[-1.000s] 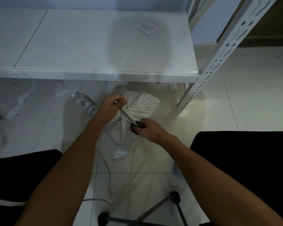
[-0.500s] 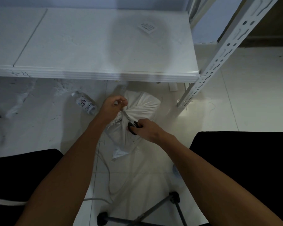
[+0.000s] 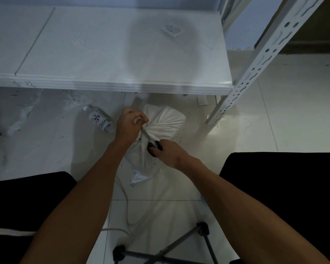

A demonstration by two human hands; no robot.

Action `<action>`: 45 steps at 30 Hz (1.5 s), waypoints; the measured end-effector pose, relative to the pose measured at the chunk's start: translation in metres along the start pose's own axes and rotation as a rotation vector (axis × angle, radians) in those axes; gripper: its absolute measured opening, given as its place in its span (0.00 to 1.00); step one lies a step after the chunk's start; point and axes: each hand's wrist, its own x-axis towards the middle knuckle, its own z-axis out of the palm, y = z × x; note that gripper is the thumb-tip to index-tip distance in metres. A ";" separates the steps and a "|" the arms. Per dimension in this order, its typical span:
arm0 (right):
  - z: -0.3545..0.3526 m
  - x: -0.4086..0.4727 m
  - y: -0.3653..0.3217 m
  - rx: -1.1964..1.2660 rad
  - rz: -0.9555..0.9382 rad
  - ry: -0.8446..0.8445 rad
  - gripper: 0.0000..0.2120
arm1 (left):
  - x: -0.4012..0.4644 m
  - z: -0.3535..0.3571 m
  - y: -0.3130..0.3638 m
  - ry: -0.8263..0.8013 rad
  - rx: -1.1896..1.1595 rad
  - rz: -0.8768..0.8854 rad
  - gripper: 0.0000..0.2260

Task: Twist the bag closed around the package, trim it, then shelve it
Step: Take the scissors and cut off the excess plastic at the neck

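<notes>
The white bag (image 3: 160,126) sits on the floor just under the front edge of the shelf (image 3: 122,54), its neck twisted and pinched tight in the left hand (image 3: 130,124). The right hand (image 3: 168,151) is closed on the black handles of the scissors (image 3: 150,141), blades laid against the twist. To my eye, a cut too near the knuckles could nick a finger or let the twist spring open.

White bag (image 3: 166,122), twisted shut, on floor
</notes>
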 end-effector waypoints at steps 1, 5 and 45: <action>0.000 0.000 0.000 0.000 0.001 0.002 0.17 | -0.001 0.001 0.000 0.021 0.015 0.004 0.02; 0.004 0.000 0.003 -0.060 -0.022 -0.011 0.16 | 0.000 0.000 0.003 0.116 0.036 0.033 0.04; -0.074 -0.008 -0.024 -0.048 0.108 0.342 0.08 | -0.026 -0.067 -0.035 0.444 -0.089 -0.831 0.18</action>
